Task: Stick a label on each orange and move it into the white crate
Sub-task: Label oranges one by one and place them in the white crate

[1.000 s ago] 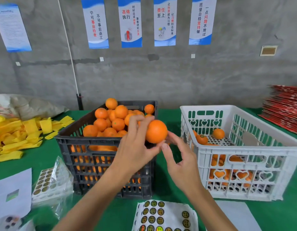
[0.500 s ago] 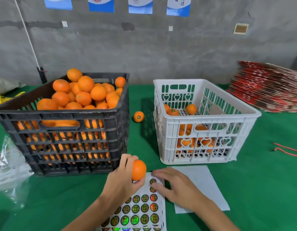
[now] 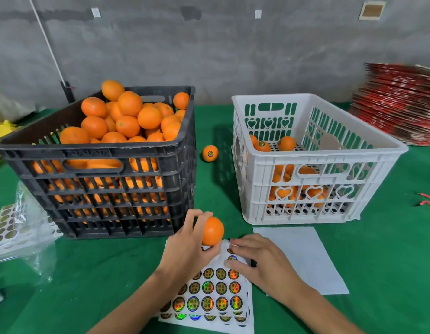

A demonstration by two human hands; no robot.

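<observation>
My left hand (image 3: 188, 249) holds one orange (image 3: 212, 231) just above the top edge of a sheet of round shiny labels (image 3: 210, 295) lying on the green table. My right hand (image 3: 257, 263) rests on the sheet's upper right corner, fingertips touching labels there; whether a label is lifted I cannot tell. A black crate (image 3: 98, 153) heaped with oranges stands at the left. The white crate (image 3: 317, 155) at the right holds several oranges, some labelled.
One labelled orange (image 3: 210, 153) lies on the green table (image 3: 390, 261) between the crates. A blank white sheet (image 3: 305, 256) lies right of the labels. More label sheets in a plastic bag (image 3: 18, 227) sit far left. Red flat cartons (image 3: 402, 102) are stacked at the back right.
Both hands came down from in front of the black crate to the label sheet, the left hand still carrying the orange. My right hand shifted onto the sheet's upper corner.
</observation>
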